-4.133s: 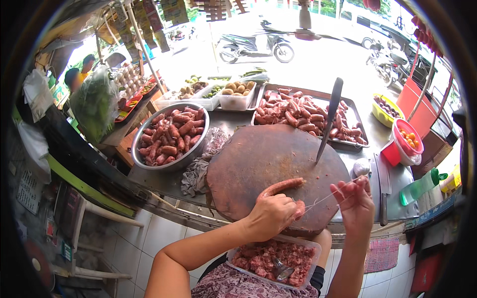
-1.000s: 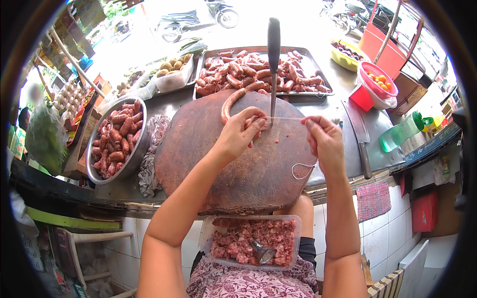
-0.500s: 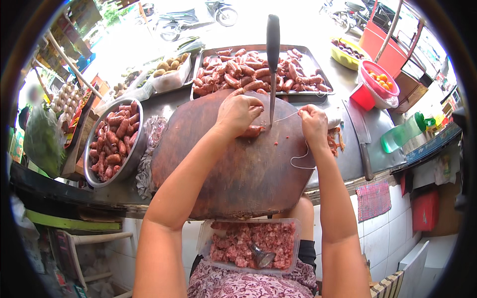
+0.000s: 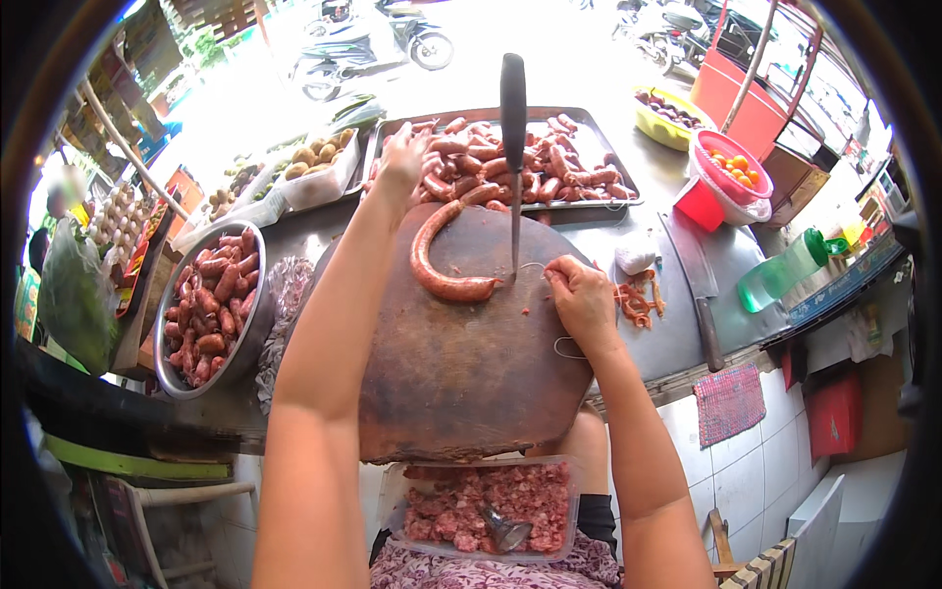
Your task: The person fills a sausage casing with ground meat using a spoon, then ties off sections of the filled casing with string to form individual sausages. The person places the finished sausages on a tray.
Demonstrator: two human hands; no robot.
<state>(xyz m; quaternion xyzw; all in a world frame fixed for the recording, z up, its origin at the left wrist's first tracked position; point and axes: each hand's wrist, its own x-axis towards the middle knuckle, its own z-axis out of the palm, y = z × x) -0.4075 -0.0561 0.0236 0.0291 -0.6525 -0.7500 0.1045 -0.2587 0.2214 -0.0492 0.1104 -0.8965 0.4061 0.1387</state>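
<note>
Right hand (image 4: 577, 293) pinches string (image 4: 556, 346), perhaps so it won't stray.
Left hand (image 4: 400, 162) blurs over tray (image 4: 601, 142), grip unclear; knife (image 4: 513, 128) stands in board (image 4: 461, 383), likely for easy reach.

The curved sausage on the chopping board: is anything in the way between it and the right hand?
Yes: a dark-handled knife stands upright, its tip at the chopping board, between the right end of the curved sausage and the right hand.

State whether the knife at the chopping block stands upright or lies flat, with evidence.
Upright. The knife has its blade tip down at the chopping block and its black handle pointing up.
</note>
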